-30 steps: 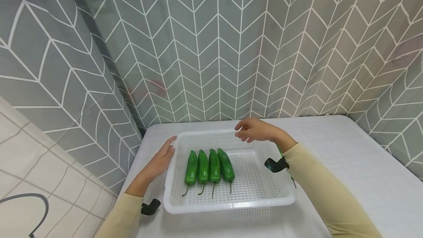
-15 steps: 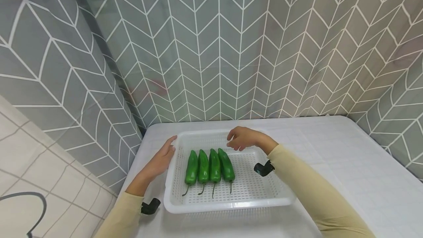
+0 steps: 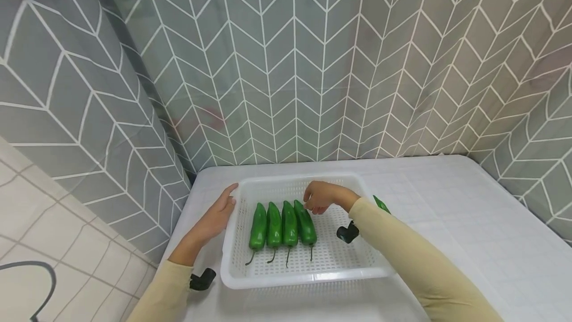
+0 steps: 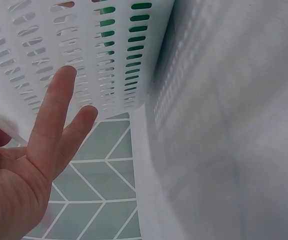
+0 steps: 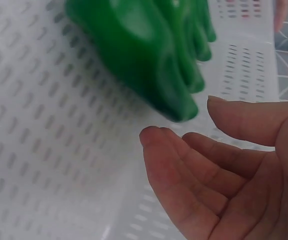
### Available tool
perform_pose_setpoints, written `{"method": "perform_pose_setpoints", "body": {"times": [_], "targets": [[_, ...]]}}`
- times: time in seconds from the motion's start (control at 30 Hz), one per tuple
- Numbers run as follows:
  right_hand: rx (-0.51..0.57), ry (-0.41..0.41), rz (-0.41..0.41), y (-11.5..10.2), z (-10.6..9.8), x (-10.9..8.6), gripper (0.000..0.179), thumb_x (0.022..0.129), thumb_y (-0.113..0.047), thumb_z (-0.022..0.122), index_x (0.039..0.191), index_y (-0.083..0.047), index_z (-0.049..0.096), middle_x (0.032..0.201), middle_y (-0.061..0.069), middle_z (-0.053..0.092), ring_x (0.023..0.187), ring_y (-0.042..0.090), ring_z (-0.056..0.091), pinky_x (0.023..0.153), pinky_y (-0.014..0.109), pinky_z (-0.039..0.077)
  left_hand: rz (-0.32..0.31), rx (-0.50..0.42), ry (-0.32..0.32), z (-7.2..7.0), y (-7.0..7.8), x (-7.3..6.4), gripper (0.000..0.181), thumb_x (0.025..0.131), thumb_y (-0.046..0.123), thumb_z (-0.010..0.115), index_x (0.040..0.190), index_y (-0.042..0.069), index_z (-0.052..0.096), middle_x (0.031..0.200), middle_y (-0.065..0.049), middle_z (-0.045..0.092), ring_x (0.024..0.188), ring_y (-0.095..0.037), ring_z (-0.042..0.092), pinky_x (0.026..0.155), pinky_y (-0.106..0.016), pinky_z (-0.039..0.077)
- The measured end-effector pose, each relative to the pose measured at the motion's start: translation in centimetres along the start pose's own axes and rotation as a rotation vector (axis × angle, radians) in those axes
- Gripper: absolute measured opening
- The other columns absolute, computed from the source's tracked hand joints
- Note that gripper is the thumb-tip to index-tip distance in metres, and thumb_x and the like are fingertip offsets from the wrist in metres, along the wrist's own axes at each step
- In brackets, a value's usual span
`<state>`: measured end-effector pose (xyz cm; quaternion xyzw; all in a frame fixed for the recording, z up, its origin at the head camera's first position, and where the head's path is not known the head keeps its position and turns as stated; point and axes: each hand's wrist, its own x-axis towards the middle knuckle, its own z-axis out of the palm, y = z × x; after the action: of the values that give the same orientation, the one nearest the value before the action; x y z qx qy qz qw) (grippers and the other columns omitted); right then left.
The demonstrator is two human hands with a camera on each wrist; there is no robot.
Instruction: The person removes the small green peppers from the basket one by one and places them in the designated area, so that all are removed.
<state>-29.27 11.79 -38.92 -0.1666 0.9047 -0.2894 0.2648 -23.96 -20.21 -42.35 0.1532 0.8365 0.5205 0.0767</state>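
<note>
Several green chili peppers [image 3: 282,225] lie side by side in a white perforated plastic basket [image 3: 308,278], stems toward the near side. My right hand [image 3: 326,196] is inside the basket, at the tip of the rightmost pepper [image 3: 305,222]. In the right wrist view, the thumb and fingers of that hand [image 5: 219,165] stand apart around a pepper tip [image 5: 181,107], with a gap between them. My left hand [image 3: 216,218] rests at the basket's left rim. Its fingers [image 4: 54,115] stretch straight along the outer wall [image 4: 104,55] in the left wrist view.
Another green pepper [image 3: 381,204] lies on the white-covered table [image 3: 451,222] right of the basket, mostly hidden by the right sleeve. A grey patterned curtain [image 3: 295,63] hangs behind, and white tiles [image 3: 67,242] are on the left. Bare basket floor [image 3: 335,257] shows right of the peppers.
My right hand has moved left and down from over the basket's far right side to the rightmost pepper's tip. The left hand and the peppers have stayed put.
</note>
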Motion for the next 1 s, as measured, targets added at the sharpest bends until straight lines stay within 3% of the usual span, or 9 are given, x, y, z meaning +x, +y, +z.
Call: {"method": "perform_pose_setpoints", "body": {"times": [0.3, 0.57, 1.0], "targets": [[-0.043, -0.047, 0.035, 0.4, 1.5, 0.7, 0.015, 0.099, -0.008, 0.063, 0.103, 0.003, 0.072, 0.08, 0.008, 0.072, 0.073, 0.021, 0.071, 0.067, 0.032, 0.061, -0.007, 0.004, -0.007, 0.0, -0.2, 0.1, 0.054, 0.113, 0.019, 0.024, 0.162, 0.005, 0.006, 0.144, -0.025, 0.05, 0.131, -0.041, 0.053, 0.115, -0.064, 0.024], [0.032, -0.042, 0.052, 0.6, 1.9, 1.0, 0.015, 0.1, -0.006, 0.063, 0.107, 0.005, 0.071, 0.082, 0.009, 0.072, 0.074, 0.022, 0.072, 0.065, 0.033, 0.061, -0.001, -0.011, -0.008, -0.1, -0.2, 0.2, 0.054, 0.113, 0.02, 0.024, 0.162, 0.007, 0.007, 0.146, -0.025, 0.049, 0.131, -0.04, 0.053, 0.117, -0.062, 0.022], [-0.008, -0.064, 0.019, 0.2, 0.5, 0.3, 0.017, 0.1, -0.007, 0.061, 0.109, 0.004, 0.071, 0.082, 0.01, 0.073, 0.076, 0.023, 0.073, 0.067, 0.034, 0.062, -0.018, 0.013, 0.008, 0.0, -0.3, 0.5, 0.052, 0.114, 0.02, 0.023, 0.162, 0.006, 0.009, 0.142, -0.024, 0.052, 0.128, -0.04, 0.055, 0.116, -0.061, 0.026]]}}
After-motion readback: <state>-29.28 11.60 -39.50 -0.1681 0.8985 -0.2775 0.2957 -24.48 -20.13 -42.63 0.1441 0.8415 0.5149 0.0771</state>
